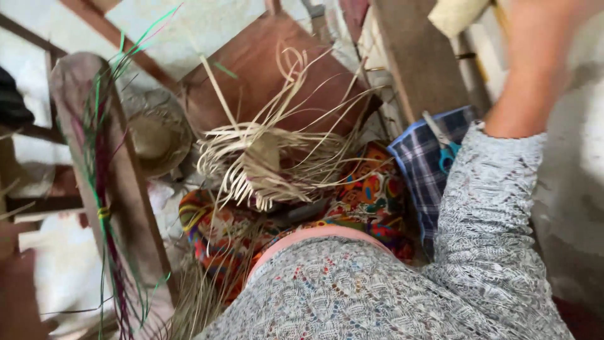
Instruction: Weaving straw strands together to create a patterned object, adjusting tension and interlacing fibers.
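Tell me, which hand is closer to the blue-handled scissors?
Right. The right arm reaches up just beside the scissors on the checked cloth, its hand cut off at the top edge. The left hand is out of view.

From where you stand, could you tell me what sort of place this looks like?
Probably a home weaving corner, for straw or palm craft. A half-woven straw piece with loose strands lies on the lap, a finished hat sits beside it, and dyed strands are tied to a wooden post. Scissors lie on checked cloth.
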